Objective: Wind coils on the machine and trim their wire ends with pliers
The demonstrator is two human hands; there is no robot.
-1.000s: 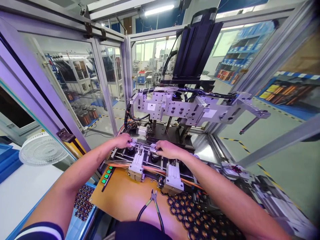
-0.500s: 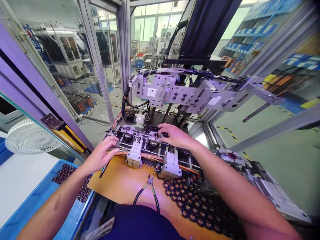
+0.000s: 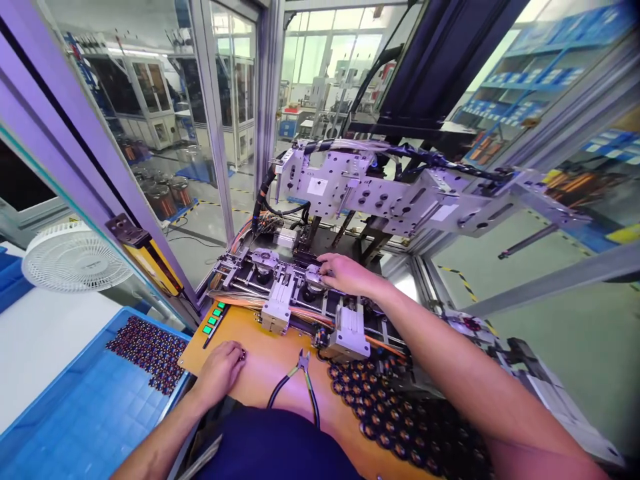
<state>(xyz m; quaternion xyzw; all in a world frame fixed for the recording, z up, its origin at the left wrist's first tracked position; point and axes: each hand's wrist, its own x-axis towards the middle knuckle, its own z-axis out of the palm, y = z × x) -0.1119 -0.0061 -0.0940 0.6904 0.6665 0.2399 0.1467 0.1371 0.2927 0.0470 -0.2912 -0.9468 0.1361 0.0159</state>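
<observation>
My left hand (image 3: 221, 371) is low over the orange board (image 3: 255, 337). Its fingertips are closed on a small, dark wound stator (image 3: 243, 355). My right hand (image 3: 346, 275) reaches to the second round clamp fixture (image 3: 313, 277) on the machine. Thumb and fingers pinch at the fixture's top, where a stator is mostly covered by them. To the left stands a matching fixture (image 3: 265, 260), with no hand on it. Diagonal cutters (image 3: 303, 363) lie on the board between my arms, jaws pointing away from me.
Many stators (image 3: 395, 413) lie in rows at the board's right. A blue tray (image 3: 65, 407) at left holds more small wound parts (image 3: 150, 353). Green buttons (image 3: 211, 321) sit at the board's left edge. A metal tooling beam (image 3: 380, 193) hangs above the fixtures. A white fan (image 3: 77, 257) stands left.
My left hand has come back from beside the left fixture to the board, now holding a stator. My right fingers have closed at the second fixture. The view has shifted slightly.
</observation>
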